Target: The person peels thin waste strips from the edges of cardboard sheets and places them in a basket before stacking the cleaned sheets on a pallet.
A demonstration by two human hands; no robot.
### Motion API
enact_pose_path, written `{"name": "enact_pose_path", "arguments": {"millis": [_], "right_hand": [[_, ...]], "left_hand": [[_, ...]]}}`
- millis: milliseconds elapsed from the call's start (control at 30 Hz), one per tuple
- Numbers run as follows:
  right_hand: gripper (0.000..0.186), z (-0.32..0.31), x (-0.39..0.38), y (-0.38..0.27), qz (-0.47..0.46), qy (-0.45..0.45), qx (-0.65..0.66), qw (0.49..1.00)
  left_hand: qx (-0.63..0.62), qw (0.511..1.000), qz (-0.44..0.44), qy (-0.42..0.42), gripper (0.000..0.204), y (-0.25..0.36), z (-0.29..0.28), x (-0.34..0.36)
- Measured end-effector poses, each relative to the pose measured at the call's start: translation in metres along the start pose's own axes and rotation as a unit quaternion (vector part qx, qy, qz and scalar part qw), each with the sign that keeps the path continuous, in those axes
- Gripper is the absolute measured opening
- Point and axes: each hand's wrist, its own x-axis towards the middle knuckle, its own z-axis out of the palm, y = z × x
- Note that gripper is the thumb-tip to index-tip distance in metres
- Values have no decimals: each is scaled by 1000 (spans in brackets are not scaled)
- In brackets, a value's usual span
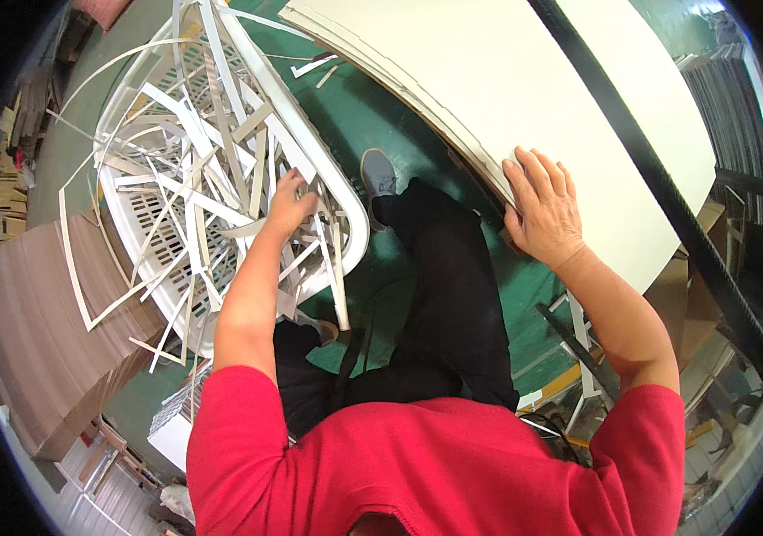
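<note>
My left hand [290, 205] is over the right side of a white plastic basket [359, 234], its fingers loosely bent and apart, with nothing visible held in them. White and grey-beige cut strips [212, 170], apparently paper or cardboard, lie tangled in the basket, and some stick out over its rim. The strips right under the fingers are partly hidden by the hand. My right hand [542, 201] rests open on the near left edge of a stack of large cream sheets [507, 80], its fingertips on the top sheet.
A black bar [649, 170] crosses above the sheets. Stacked brown boards [60, 313] stand left of the basket, and more grey sheets [730, 134] are piled at the far right. A few scraps [314, 65] lie on the green floor [346, 116] between basket and stack.
</note>
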Motion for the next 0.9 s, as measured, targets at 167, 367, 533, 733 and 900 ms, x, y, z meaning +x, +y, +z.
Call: {"name": "enact_pose_path", "arguments": {"millis": [167, 367, 533, 733, 900], "right_hand": [[59, 8, -3, 6, -4, 26, 18, 999], [55, 14, -8, 8, -9, 63, 22, 998], [52, 23, -11, 12, -17, 108, 32, 993], [44, 41, -59, 21, 102, 254, 81, 958], [46, 34, -184, 54, 368, 291, -43, 882]], "left_hand": [[-50, 966, 15, 252, 35, 1, -15, -74], [-100, 908, -132, 385, 31, 32, -18, -159], [-140, 896, -75, 414, 36, 87, -5, -198], [-102, 945, 20, 311, 33, 116, -4, -222], [-306, 923, -94, 215, 32, 90, 14, -235]]}}
